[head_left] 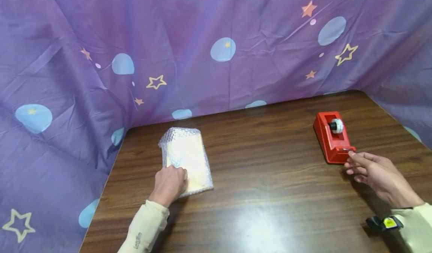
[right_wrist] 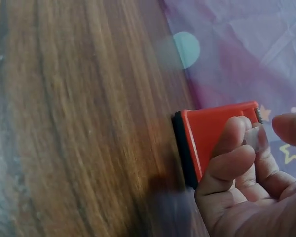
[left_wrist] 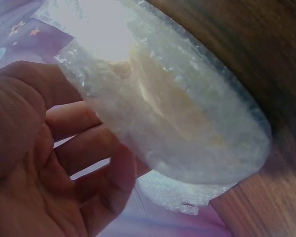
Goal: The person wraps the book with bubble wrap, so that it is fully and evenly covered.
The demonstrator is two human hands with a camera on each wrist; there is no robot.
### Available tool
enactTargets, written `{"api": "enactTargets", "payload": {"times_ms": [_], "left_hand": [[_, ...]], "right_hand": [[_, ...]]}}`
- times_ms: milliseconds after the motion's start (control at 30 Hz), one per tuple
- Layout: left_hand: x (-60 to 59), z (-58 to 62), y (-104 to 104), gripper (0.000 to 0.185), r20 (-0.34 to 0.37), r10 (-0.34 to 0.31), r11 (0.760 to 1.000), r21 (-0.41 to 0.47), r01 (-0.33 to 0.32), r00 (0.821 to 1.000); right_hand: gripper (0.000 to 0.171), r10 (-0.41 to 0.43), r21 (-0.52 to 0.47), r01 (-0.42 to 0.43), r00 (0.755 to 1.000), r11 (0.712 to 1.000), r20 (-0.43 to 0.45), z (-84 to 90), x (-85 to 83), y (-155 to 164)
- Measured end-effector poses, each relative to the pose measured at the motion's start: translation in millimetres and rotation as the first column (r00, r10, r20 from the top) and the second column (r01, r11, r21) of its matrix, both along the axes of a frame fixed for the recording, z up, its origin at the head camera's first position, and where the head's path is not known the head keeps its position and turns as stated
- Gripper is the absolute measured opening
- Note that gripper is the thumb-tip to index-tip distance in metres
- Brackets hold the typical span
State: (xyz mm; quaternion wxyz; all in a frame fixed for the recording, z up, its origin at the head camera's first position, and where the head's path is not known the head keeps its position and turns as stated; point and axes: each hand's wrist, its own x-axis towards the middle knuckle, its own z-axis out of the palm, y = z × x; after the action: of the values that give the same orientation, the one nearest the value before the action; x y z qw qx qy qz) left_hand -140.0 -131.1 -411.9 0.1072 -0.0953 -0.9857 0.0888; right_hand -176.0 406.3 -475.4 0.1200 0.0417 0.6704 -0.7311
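A flat package in bubble wrap (head_left: 186, 153) lies on the left of the wooden table (head_left: 270, 193). My left hand (head_left: 173, 180) rests on its near end and presses it down; in the left wrist view the fingers (left_wrist: 89, 148) lie against the wrap (left_wrist: 187, 123). A red tape dispenser (head_left: 332, 140) with a roll of clear tape (head_left: 336, 126) stands at the right. My right hand (head_left: 351, 159) is at its cutter end. In the right wrist view the thumb and forefinger (right_wrist: 234, 136) pinch a whitish tape end (right_wrist: 254, 138) beside the dispenser (right_wrist: 212, 131).
Purple cloth (head_left: 202, 39) printed with stars and blue dots hangs behind the table and along both sides. The table's left edge runs close to the package. A black wrist device with a yellow label (head_left: 384, 223) sits on my right wrist.
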Motion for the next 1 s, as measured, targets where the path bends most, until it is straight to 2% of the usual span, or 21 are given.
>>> {"api": "enactTargets", "payload": {"times_ms": [167, 367, 500, 600, 733, 900, 1000], "left_hand": [[-2.6, 1.8, 3, 0.035, 0.007, 0.003, 1.0, -0.002, -0.003, 1.0], [-2.8, 4.4, 7, 0.035, 0.055, 0.037, 0.999, 0.004, -0.037, 0.998], [-2.4, 4.2, 7, 0.035, 0.075, 0.053, 0.999, 0.003, -0.053, 0.996], [-3.2, 4.9, 7, 0.033, 0.063, 0.051, 0.999, -0.006, -0.051, 0.997], [-3.7, 6.6, 6, 0.032, 0.05, 0.057, 0.998, -0.014, -0.056, 0.997], [-2.4, 6.4, 7, 0.032, 0.077, 0.065, 0.998, -0.007, -0.065, 0.995], [-2.2, 6.2, 6, 0.032, 0.081, 0.074, 0.997, -0.014, -0.073, 0.994]], "right_hand": [[0.019, -0.019, 0.099, 0.021, 1.0, 0.995, -0.015, 0.8, -2.6, 2], [0.021, -0.023, 0.255, 0.037, 0.998, 0.966, -0.055, 1.9, -2.8, 3], [0.023, -0.035, 0.296, 0.054, 0.997, 0.954, -0.068, 3.4, -3.0, 3], [0.025, -0.037, 0.332, 0.061, 0.996, 0.941, -0.078, 6.4, -4.7, 3], [0.026, -0.013, 0.376, 0.05, 0.995, 0.925, -0.099, 9.9, -7.4, 2], [0.027, 0.033, 0.391, 0.011, 0.994, 0.92, -0.107, 12.7, -8.2, 4], [0.026, 0.068, 0.429, -0.014, 0.992, 0.903, -0.11, 14.5, -10.2, 6]]}}
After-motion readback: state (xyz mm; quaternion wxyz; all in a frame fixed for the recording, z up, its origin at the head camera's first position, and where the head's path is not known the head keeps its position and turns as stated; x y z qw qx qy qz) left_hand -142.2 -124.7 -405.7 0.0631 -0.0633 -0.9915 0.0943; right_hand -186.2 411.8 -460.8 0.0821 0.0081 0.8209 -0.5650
